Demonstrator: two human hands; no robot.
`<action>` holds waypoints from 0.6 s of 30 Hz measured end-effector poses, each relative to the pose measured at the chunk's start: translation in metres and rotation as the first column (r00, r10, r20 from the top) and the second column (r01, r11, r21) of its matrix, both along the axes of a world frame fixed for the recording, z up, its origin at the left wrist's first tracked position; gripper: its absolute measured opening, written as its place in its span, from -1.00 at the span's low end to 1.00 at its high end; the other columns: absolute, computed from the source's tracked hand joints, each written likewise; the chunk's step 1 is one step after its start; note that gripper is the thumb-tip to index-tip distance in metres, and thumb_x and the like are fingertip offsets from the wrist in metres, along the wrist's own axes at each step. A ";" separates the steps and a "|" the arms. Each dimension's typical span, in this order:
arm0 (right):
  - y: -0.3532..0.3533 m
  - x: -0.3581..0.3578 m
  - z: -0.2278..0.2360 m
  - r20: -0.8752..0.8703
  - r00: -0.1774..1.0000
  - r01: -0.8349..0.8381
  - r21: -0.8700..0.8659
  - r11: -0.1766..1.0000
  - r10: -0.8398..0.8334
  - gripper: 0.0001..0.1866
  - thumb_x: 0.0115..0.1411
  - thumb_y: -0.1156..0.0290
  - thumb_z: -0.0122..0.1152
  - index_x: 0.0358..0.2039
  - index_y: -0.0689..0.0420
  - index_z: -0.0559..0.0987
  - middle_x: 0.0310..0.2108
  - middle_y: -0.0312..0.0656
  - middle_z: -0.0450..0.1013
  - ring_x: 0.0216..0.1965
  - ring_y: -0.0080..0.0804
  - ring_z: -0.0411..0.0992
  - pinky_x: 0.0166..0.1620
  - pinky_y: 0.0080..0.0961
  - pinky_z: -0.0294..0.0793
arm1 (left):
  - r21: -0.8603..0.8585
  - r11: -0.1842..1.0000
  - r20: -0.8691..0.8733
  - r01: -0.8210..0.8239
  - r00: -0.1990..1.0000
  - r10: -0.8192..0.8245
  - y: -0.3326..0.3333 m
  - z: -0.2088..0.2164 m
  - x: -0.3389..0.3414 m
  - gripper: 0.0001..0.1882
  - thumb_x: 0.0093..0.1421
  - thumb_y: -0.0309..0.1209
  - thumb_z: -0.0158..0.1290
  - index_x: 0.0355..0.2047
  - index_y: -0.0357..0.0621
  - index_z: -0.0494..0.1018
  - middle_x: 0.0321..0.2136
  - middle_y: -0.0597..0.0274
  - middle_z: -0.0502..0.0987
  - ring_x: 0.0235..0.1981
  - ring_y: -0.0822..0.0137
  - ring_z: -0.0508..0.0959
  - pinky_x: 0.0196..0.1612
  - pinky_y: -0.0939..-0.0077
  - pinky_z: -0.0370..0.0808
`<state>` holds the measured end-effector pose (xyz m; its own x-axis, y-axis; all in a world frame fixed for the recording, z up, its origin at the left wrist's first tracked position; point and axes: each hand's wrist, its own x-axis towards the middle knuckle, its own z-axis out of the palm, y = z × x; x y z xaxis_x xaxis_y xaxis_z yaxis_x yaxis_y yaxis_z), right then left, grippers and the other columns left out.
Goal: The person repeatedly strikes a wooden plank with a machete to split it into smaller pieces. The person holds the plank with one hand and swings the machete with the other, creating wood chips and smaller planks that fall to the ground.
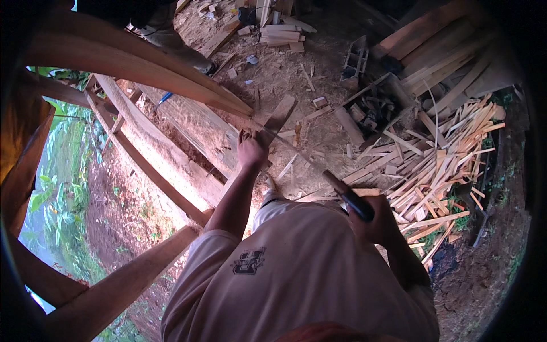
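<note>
My left hand [252, 149] grips a narrow wooden board [280, 113] in front of me, its fingers curled over the board's side. In my right hand [376, 219] is the black handle of a handsaw [347, 195], held low by my right side. The saw's long thin blade slants up and leftward, and its far part crosses the board just beyond my left hand. Its teeth are too small to make out. Left of the board lies a wide plank [196, 128] dusted with sawdust.
Long beams [131, 65] reach in from the upper left. A blue-handled tool [164, 98] rests on the planks. Offcuts form a large heap [439, 176] at right, beside a wooden box [348, 126] with dark contents. Another person's leg [171, 40] shows at the top left.
</note>
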<state>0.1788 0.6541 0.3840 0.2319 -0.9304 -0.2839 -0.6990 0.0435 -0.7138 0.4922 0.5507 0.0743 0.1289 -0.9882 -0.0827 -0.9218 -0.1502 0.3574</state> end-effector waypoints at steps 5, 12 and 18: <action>-0.030 -0.008 0.003 -0.110 0.994 0.025 0.075 0.997 -0.016 -0.74 0.11 0.33 0.45 -0.46 0.25 0.57 -0.52 0.03 0.47 -0.44 -0.05 0.49 -0.31 -0.17 0.43 | 0.027 0.999 -0.013 0.022 1.000 -0.022 -0.004 0.003 0.006 -0.64 0.34 -0.28 -0.12 -0.11 -0.24 0.58 -0.21 -0.22 0.66 0.04 -0.03 0.61 0.47 0.10 0.13; -0.022 -0.008 -0.006 0.021 0.994 -0.113 0.086 0.990 0.111 -0.76 0.10 0.38 0.40 -0.52 0.26 0.54 -0.67 -0.05 0.38 -0.63 -0.17 0.38 -0.46 -0.29 0.36 | -0.009 0.999 -0.029 0.037 0.999 -0.037 -0.006 0.009 0.005 -0.66 0.34 -0.28 -0.14 -0.18 -0.25 0.56 -0.28 -0.23 0.66 0.00 -0.01 0.63 0.46 0.08 0.14; -0.043 0.018 -0.045 0.026 0.987 -0.162 0.072 0.984 0.160 -0.72 0.07 0.33 0.38 -0.56 0.27 0.53 -0.62 0.08 0.47 -0.54 0.07 0.54 -0.40 -0.13 0.45 | -0.013 0.999 -0.007 0.052 0.999 -0.053 -0.001 0.007 0.006 -0.68 0.33 -0.28 -0.10 -0.16 -0.22 0.56 -0.33 -0.17 0.66 -0.06 0.00 0.64 0.45 0.08 0.15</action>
<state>0.1967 0.6114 0.3386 0.3832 -0.8571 -0.3444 -0.6869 -0.0151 -0.7266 0.4980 0.5494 0.0812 0.0762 -0.9946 -0.0711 -0.9255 -0.0971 0.3660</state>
